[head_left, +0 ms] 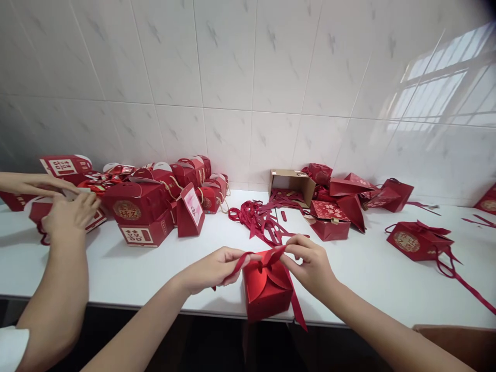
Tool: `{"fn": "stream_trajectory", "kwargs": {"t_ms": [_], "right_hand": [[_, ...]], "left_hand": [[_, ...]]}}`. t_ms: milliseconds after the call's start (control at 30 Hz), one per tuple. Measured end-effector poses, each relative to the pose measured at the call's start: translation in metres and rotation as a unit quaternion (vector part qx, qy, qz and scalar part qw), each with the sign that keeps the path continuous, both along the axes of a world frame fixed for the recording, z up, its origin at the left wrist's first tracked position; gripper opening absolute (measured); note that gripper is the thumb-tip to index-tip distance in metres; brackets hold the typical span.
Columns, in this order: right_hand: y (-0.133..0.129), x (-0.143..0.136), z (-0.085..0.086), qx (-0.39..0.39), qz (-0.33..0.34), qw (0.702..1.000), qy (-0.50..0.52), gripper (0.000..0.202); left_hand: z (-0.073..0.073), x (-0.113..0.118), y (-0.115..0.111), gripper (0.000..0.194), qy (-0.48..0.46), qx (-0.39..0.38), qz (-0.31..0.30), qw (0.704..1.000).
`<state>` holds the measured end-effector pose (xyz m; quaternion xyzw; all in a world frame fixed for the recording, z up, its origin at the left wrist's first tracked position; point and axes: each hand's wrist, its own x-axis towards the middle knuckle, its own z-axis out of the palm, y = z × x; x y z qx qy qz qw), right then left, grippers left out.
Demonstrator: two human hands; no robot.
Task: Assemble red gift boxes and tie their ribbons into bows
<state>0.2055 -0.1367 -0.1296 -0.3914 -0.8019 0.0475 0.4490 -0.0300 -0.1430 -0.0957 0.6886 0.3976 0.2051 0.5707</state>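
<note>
A red gift box with curved petal flaps stands near the front edge of the white table. Dark red ribbon crosses its top in a loose knot, and one tail hangs down the box's right side. My left hand pinches one end of this ribbon to the left of the knot. On the other side, my right hand pinches the ribbon just above the box's right corner. A heap of loose dark red ribbons lies behind the box.
An open cardboard box spills ribbons at the back. Several red boxes crowd the left, others the back right. A ribboned box sits at right. At far left a co-worker's hands handle a red box. White table.
</note>
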Motion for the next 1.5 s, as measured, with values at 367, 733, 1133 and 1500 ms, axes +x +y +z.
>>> {"fn": "stream_trajectory", "kwargs": {"t_ms": [367,733,1133,1500], "right_hand": [[-0.001,-0.032,-0.007,-0.056,0.043,0.994,0.079,0.02],[0.009,-0.04,0.012,-0.306,0.111,0.944,0.059,0.011],[0.031,-0.024,0.027,-0.339,0.252,0.905,-0.051,0.009],[0.013,0.005,0.024,-0.181,0.094,0.972,-0.118,0.01]], "left_hand": [[-0.037,0.031,-0.016,0.022,0.13,0.381,0.228,0.887],[-0.04,0.023,-0.013,0.026,0.114,0.428,0.155,0.883],[-0.027,0.018,0.007,0.02,0.031,0.373,0.081,0.924],[-0.015,-0.018,0.001,0.01,0.111,0.295,0.107,0.943]]}}
